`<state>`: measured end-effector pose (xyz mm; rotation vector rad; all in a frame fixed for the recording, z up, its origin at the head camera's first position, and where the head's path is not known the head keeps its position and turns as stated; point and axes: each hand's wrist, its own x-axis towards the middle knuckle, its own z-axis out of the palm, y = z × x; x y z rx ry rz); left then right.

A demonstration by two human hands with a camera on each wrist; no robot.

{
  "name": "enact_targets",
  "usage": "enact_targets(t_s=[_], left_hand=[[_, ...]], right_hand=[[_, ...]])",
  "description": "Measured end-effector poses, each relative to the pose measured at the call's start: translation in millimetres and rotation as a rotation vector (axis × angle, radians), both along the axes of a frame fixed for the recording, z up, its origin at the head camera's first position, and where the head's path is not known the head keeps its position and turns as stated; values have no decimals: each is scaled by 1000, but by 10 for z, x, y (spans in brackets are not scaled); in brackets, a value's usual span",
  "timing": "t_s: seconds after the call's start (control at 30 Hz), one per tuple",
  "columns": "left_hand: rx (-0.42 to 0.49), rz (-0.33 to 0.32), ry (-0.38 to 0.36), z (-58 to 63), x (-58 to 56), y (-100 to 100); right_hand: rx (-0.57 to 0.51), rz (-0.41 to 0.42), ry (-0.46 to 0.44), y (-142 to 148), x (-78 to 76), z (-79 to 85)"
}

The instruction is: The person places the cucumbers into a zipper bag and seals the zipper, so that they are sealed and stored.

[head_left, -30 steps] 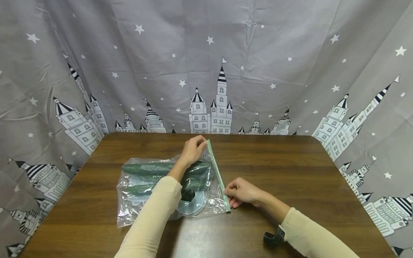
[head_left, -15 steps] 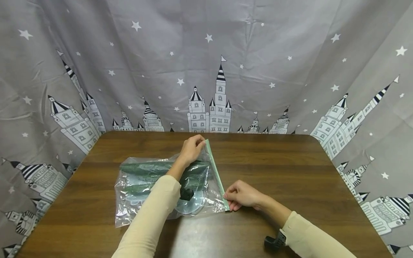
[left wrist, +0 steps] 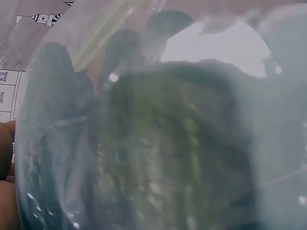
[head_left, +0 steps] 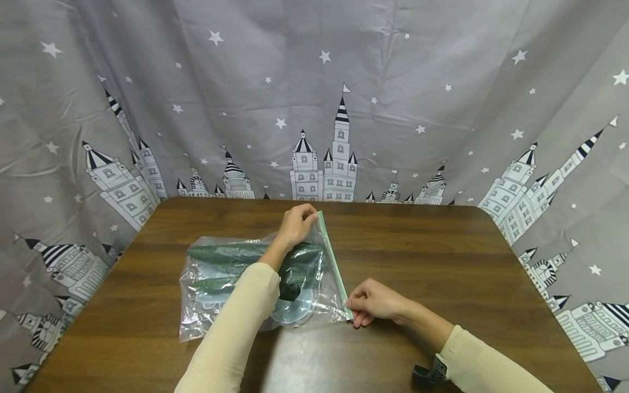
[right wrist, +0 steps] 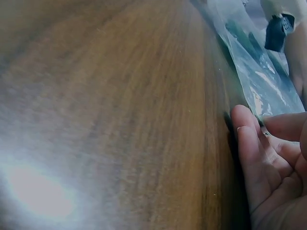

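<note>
A clear zip bag (head_left: 196, 322) with a pale green zip strip (head_left: 332, 261) lies flat on the table. Inside are several long dark green cucumbers (head_left: 221, 252), which fill the left wrist view close up (left wrist: 158, 143), and a pale translucent round thing (head_left: 295, 310). My left hand (head_left: 296, 222) pinches the far end of the strip, its forearm crossing over the bag. At the strip's near corner my right hand (head_left: 375, 301) pinches the edge between thumb and fingers. In the right wrist view, thumb and fingertips of that hand (right wrist: 268, 172) meet at the bag's corner.
The brown wooden table (head_left: 432, 251) reaches back to a grey curtain (head_left: 393, 109) printed with castles and stars. Black wrist cameras stick out below the left wrist (head_left: 290, 292) and the right wrist (head_left: 428, 375). Light glares on the table's near part.
My right hand has slid along the zip strip toward its near corner. The left hand keeps its pinch at the far end, and the bag stays in place.
</note>
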<state>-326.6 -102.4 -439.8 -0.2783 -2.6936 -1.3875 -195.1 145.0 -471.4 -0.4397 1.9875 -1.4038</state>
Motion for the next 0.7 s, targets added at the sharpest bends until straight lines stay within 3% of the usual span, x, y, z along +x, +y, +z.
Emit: enact_targets(t_s=[0.33,0.5,0.7], left_hand=[[-180,-17,-63,22,-120,56],[-239,-72,-98,53,-157,225],[-406,-97,-187,43,-136,453]], right_hand=[[-5,15,-36,9,149,-2],[9,25,-34,-5,224,-12],[7,40,-41,47,354,-27]])
